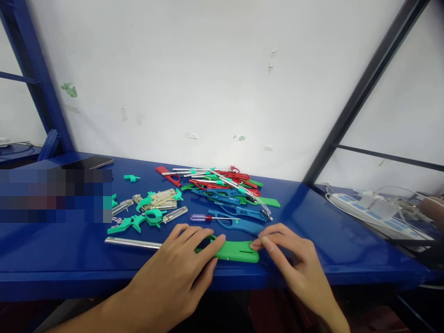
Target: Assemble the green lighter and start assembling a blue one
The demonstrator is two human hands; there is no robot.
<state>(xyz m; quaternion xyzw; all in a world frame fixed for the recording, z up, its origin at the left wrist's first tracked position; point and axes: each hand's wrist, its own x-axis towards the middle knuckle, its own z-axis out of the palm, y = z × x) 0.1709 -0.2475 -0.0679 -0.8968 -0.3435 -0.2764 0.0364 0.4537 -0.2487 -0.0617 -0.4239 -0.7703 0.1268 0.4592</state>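
Note:
A green stick lighter with a long metal tube lies along the front edge of the blue table. My left hand is closed over its middle, hiding the trigger area. At the right end of the handle, the fingers of my right hand are drawn together and touch it. Just behind it are a blue lighter shell half and a screwdriver with a clear purple and red handle. Teal plastic triggers and clear fuel tanks lie to the left.
Behind my hands is a pile of red, blue and green lighter shells with metal tubes and wires. A dark flat device sits at the back left. White power strips with cables lie at right. A blurred patch covers the far left.

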